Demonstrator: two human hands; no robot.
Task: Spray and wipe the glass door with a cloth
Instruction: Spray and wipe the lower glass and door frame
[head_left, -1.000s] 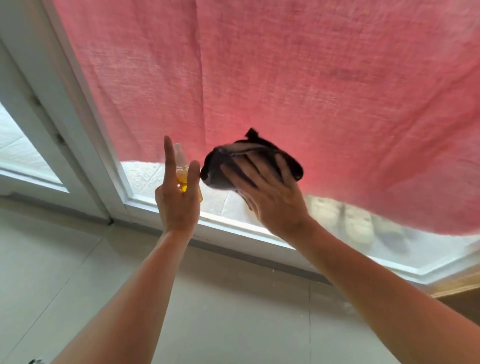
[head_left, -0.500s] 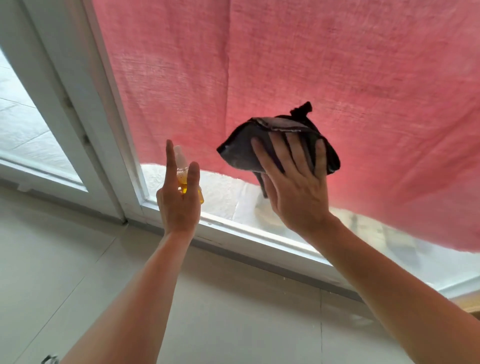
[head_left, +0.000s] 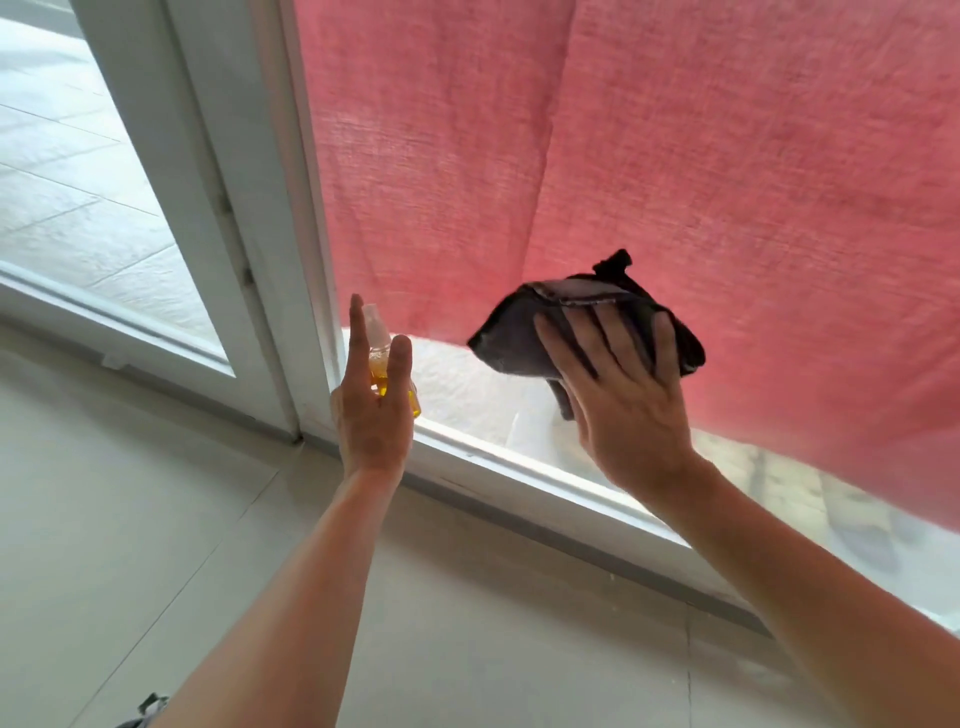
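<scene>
Hands: right hand (head_left: 623, 410) flat, pressing dark cloth (head_left: 524, 338) on glass door (head_left: 467, 379) (pink curtain (head_left: 727, 182) behind); left hand (head_left: 371, 410) grips spray bottle (head_left: 378, 353).

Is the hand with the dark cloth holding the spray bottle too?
No, the right hand presses only the dark grey cloth; the left hand holds the small yellow-liquid spray bottle.

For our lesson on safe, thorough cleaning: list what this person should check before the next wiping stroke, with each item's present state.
1. Cloth flat under right hand: ok, straight fingers press it on the glass.
2. Bottle secure in left hand: ok, held, index finger raised.
3. Bottle holds liquid: ok, yellow liquid visible.
4. Glass wet with spray: cannot tell.
5. Nozzle aimed at the glass: cannot tell, hand hides it.
6. Curtain clear of the cloth: cannot tell which side of the glass it hangs.
</scene>
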